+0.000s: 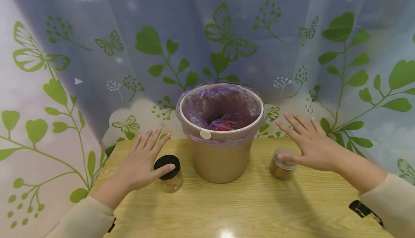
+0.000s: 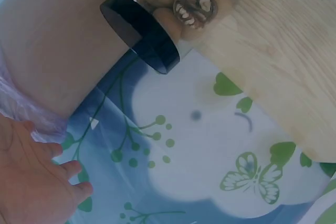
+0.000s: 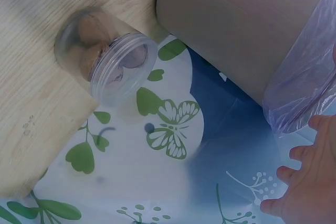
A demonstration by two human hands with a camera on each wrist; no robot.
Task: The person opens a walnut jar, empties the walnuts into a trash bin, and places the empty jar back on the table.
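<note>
My left hand (image 1: 141, 162) hovers with its fingers spread, its thumb over the black lid of a clear jar (image 1: 172, 183). In the left wrist view, walnuts (image 2: 195, 8) show through the wall of that jar, one with its inside exposed. On the other side, my right hand (image 1: 314, 148) is also spread in the air, thumb overlapping a smaller clear jar (image 1: 281, 171). Round brown nuts (image 3: 94, 30) lie inside it; whether its top is covered I cannot tell. Neither hand grips anything.
Between the jars stands a beige bin (image 1: 220, 162) lined with a purple plastic bag (image 1: 194, 110), a reddish bundle (image 1: 226, 123) inside it. All stand on a wooden table (image 1: 223, 205). Behind hangs a curtain (image 1: 181, 11) with green leaves and butterflies.
</note>
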